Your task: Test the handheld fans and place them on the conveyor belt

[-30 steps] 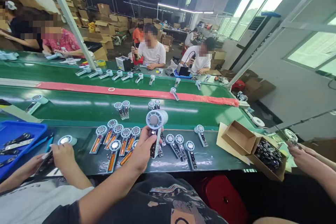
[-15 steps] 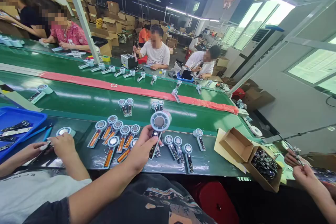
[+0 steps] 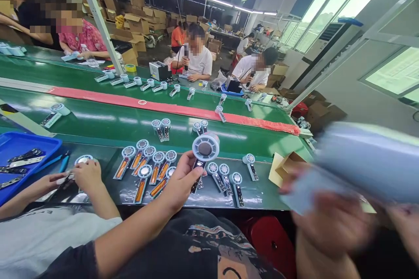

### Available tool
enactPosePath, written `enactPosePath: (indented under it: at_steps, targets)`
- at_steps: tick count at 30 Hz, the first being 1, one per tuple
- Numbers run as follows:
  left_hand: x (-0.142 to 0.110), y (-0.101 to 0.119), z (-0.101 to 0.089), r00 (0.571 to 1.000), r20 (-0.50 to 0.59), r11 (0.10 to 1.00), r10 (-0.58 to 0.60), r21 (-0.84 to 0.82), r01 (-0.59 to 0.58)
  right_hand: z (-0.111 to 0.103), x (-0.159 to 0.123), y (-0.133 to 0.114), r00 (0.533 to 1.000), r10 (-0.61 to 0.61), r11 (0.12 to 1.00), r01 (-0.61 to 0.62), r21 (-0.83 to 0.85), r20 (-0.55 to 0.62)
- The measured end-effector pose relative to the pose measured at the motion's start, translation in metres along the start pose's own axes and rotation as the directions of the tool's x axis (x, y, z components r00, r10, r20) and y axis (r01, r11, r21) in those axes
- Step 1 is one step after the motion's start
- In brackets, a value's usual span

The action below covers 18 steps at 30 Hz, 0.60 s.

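Near the middle of the head view, my left hand [image 3: 186,181] grips a light-blue handheld fan [image 3: 206,146] by its handle. The round grille faces me, and a dark circuit board shows in the open handle. Close to the camera on the right, my right hand [image 3: 334,222], smeared by motion, is closed around a light-blue fan part [image 3: 363,161] with a large rounded head. Its details are too blurred to make out. Left of my left hand lie several fans with orange-brown strips in their handles [image 3: 141,183]; to its right lie several with dark boards exposed [image 3: 238,189].
A green conveyor [image 3: 98,124] with a red strip [image 3: 157,107] runs across. On the left, a co-worker's hands [image 3: 87,174] work beside a blue tray [image 3: 29,170] of boards. A cardboard box [image 3: 290,163] is partly covered at right. A red stool [image 3: 273,239] stands below the bench.
My right hand has come into view from the right with the light-blue part, covering much of the box and the neighbour's hands. My left hand still holds its fan, almost unmoved.
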<state>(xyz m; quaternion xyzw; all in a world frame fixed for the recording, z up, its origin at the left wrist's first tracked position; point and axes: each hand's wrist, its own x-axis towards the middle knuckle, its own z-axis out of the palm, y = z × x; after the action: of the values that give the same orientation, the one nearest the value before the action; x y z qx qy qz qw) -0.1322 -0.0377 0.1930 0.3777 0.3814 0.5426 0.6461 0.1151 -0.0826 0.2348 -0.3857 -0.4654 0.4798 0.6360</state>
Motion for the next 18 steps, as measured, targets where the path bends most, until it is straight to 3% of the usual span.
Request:
enactPosePath:
  at_steps: [4, 7, 12, 18]
  targets:
    - [-0.001, -0.001, 0.004, 0.999, 0.050, 1.000, -0.001, -0.018, 0.001, 0.036, 0.001, 0.051, 0.971, 0.149, 0.986, -0.160, -0.046, -0.185]
    - [-0.001, -0.005, 0.007, 0.999, 0.047, 0.999, 0.011, -0.045, -0.008, 0.053, -0.001, 0.073, 0.959, 0.236, 0.971, -0.239, 0.001, -0.158]
    - [-0.002, -0.009, 0.008, 0.999, 0.036, 0.999, -0.035, -0.034, 0.036, 0.067, -0.004, 0.081, 0.978, 0.202, 0.975, -0.196, 0.100, -0.053]
    - [0.000, -0.011, 0.004, 0.998, 0.017, 0.998, -0.065, -0.011, 0.065, 0.072, -0.002, 0.086, 0.974, 0.220, 0.961, -0.208, 0.181, -0.048]
